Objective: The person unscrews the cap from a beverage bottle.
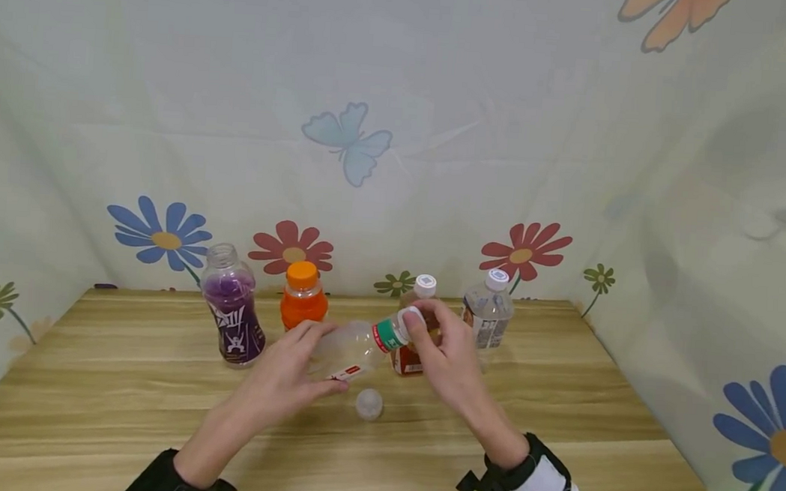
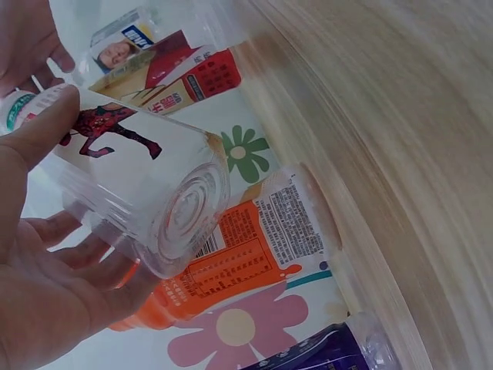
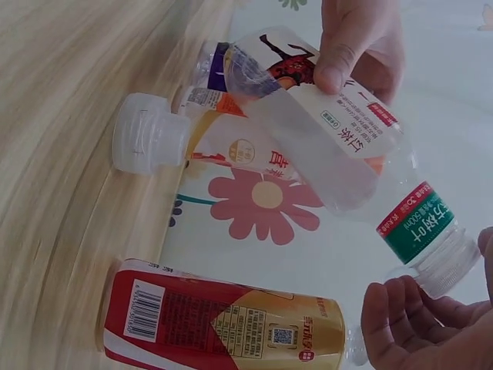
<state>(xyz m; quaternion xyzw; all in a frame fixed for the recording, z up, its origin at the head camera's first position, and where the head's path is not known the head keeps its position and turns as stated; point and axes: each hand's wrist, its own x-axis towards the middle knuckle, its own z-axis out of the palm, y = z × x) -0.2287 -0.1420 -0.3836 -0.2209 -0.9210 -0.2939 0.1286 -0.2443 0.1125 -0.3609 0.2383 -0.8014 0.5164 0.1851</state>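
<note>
My left hand [image 1: 284, 374] grips a clear plastic bottle [image 1: 349, 352] round its body and holds it tilted above the table, with the neck up to the right. A green and red band circles its shoulder, and dark red artwork shows on the side in the left wrist view. At the neck, my right hand [image 1: 450, 354] pinches the whitish cap [image 1: 409, 319] between thumb and fingers. Below the bottle, a loose translucent cap [image 1: 369, 404] sits on the table; in the right wrist view this cap [image 3: 146, 135] shows a narrower stepped part.
Along the back stand a purple drink bottle [image 1: 233, 311] with no cap, an orange bottle [image 1: 303, 300] with an orange cap, a red and gold bottle [image 3: 231, 320] behind my right hand, and a clear bottle [image 1: 490, 311] with a white cap. A flowered cloth [image 1: 394, 223] hangs behind the wooden table [image 1: 120, 394].
</note>
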